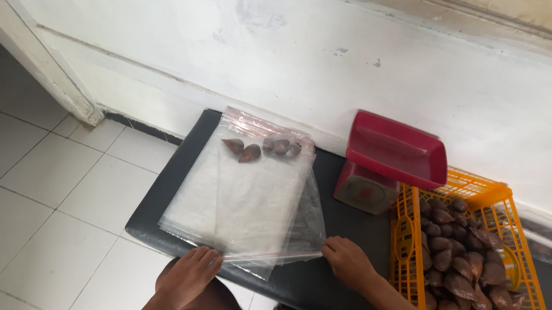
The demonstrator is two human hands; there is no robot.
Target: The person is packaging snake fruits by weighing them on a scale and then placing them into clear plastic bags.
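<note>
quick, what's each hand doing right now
Left hand: fingers closed on the near edge of the clear plastic bag.
Right hand: pinching the same bag's edge at its right corner.

Crate (470,253) runs off the bottom edge, scale (378,172) dial too blurred to read, both forearms cut off below.

A clear, rectangular plastic zip bag (247,198) with a thin red seal strip lies flat on top of a small stack of similar transparent bags on a dark padded bench. Its sealed mouth faces the near edge of the bench; its bottom points toward the wall. Five brown, scaly, teardrop-shaped fruits (260,147) lie inside at the far end: two at the left close together, three at the right in a tight cluster. The remainder of the bag is flat.
</note>
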